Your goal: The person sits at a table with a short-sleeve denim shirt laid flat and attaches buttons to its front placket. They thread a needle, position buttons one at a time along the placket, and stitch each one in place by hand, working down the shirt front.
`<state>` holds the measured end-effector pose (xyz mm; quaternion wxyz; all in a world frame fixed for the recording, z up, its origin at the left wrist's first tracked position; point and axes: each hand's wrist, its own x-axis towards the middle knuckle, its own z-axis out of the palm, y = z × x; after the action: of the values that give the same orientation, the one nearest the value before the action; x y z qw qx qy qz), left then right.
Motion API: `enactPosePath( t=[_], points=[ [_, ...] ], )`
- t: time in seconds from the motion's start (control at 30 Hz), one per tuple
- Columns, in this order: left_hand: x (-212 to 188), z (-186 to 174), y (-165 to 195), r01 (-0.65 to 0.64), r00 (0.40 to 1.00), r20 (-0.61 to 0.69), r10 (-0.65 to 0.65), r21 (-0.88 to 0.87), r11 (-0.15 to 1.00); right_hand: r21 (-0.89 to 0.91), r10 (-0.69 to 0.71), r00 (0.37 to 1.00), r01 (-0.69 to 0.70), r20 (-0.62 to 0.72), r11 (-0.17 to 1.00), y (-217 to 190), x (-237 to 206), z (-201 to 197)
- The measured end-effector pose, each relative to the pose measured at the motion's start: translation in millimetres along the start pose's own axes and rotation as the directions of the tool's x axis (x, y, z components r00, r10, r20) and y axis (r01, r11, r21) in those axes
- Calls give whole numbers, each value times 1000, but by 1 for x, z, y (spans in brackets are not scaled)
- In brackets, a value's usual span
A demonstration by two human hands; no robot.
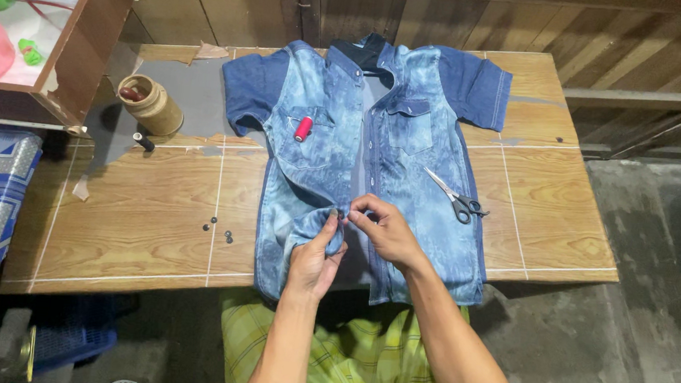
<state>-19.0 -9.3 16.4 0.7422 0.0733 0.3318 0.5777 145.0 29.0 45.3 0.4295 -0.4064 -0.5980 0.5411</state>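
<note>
A blue washed-denim short-sleeved shirt (413, 132) lies spread open on a wooden table (147, 214). My left hand (313, 260) pinches the folded-up left front edge of the shirt. My right hand (385, 229) meets it there, fingertips closed on the same edge, possibly on something small that I cannot make out. A red thread spool (303, 129) rests on the shirt's left chest pocket. Scissors (456, 198) with dark handles lie on the shirt's right side.
Small dark buttons (219, 228) sit on the table left of the shirt. A round wooden cup (152, 103) and a small dark object (143, 142) stand at the back left. A wooden box (56, 31) with pink and green items is at far left. A wooden wall lies behind.
</note>
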Motion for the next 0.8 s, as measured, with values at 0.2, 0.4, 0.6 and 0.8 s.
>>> enactPosePath(
  t=[0.2,0.4,0.6,0.8],
  points=[
    [3,-4,-4,23,1000,1,-23,-36,999,60,106,990,-100,-96,993,21,-6,-14],
    [4,-6,9,-50,999,-6,50,-43,998,120,313,914,-291,-260,949,42,-17,-42],
    [3,-2,14,-62,998,3,62,-38,997,-690,-118,835,-354,-537,632,40,-29,-60],
    [5,-3,10,-17,1000,-19,17,-11,1000,-779,-345,850,-114,-398,617,19,-25,-38]
  ],
)
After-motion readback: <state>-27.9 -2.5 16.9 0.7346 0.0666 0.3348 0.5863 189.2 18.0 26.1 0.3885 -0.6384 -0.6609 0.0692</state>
